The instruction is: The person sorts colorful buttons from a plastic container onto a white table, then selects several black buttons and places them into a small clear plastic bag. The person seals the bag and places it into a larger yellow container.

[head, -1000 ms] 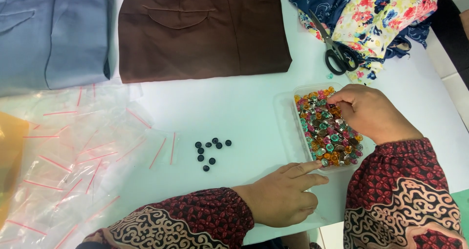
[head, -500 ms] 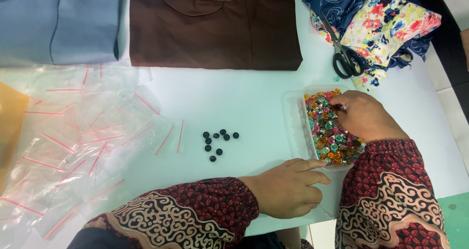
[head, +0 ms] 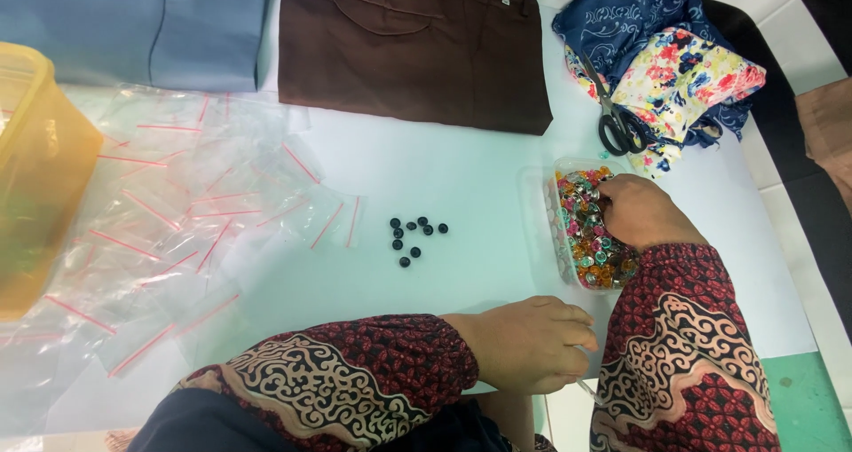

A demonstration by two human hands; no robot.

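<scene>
- Clear plastic tray [head: 568, 170] of multicoloured buttons [head: 586, 239] lies near the surface's right edge; the right hand [head: 643, 211] dips in, fingers [head: 611, 205] bunched together among them, whether pinching one I cannot tell.
- Black buttons [head: 413, 237] cluster mid-surface, well apart.
- Left hand [head: 532, 344] rests at the near edge, fingers curled together.

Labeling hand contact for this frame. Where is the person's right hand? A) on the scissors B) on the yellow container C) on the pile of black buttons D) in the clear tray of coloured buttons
D: the right hand reaches into the clear tray of coloured buttons, fingers among them; the scissors lie apart on the floral cloth, and the black buttons lie untouched at the table's middle.
</scene>
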